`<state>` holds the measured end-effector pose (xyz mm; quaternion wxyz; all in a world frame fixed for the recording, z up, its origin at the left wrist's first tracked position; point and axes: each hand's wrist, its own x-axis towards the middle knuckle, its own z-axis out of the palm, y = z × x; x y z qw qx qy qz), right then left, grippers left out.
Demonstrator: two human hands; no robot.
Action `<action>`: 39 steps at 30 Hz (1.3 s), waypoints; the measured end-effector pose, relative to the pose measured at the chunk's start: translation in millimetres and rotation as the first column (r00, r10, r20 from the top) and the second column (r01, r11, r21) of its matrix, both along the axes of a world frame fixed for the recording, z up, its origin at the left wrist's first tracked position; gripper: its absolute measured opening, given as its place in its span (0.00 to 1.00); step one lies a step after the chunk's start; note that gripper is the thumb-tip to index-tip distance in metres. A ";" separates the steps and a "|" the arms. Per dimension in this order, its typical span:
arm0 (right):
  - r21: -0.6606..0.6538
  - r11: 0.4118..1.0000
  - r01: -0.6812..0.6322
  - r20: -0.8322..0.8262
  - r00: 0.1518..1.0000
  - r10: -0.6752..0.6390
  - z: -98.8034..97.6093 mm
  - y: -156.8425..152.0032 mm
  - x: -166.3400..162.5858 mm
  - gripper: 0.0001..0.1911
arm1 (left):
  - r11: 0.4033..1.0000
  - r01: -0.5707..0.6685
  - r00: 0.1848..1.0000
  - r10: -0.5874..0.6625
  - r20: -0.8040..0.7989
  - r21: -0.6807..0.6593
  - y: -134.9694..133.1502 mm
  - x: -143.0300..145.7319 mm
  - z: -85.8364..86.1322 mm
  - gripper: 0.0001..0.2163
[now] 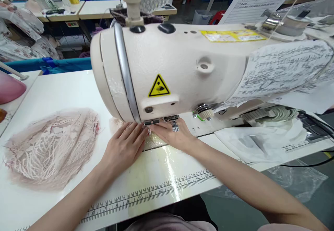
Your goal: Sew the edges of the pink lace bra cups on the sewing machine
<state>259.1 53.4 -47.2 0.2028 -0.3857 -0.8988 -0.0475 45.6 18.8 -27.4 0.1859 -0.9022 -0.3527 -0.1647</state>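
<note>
My left hand (126, 141) lies palm down with its fingers stretched out, just left of the needle area of a white sewing machine (180, 71). A pale pink lace piece (114, 125) shows beyond its fingers, mostly hidden by the hand and machine head. My right hand (176, 134) reaches in from the right under the head, fingers extended leftward and partly covered by the machine. Its fingertips come close to my left hand, with a small bit of fabric between them. A heap of pink lace and mesh (56, 147) rests on the table to the left.
A printed ruler (151, 192) runs along the front edge of the white table (68, 85). White cloth (255, 142) and a coiled pale band (273, 114) lie right of the machine. Handwritten paper (284, 67) covers the machine arm. A pink object (10, 88) stands far left.
</note>
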 end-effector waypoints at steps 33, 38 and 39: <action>0.045 0.999 -0.002 0.018 1.000 0.001 2.4 -9.9 -5.1 0.18 | 0.998 -0.040 0.999 0.040 0.008 -0.046 2.8 -0.5 2.1 0.15; 0.040 0.999 0.012 0.032 0.999 -0.013 2.0 -11.3 -6.1 0.19 | 0.999 -0.035 0.999 0.035 0.001 -0.017 3.1 -0.1 3.1 0.14; 0.037 0.999 0.009 0.031 0.999 -0.010 2.9 -11.3 -6.0 0.19 | 0.999 -0.035 0.999 0.035 -0.001 -0.016 3.0 0.0 3.2 0.14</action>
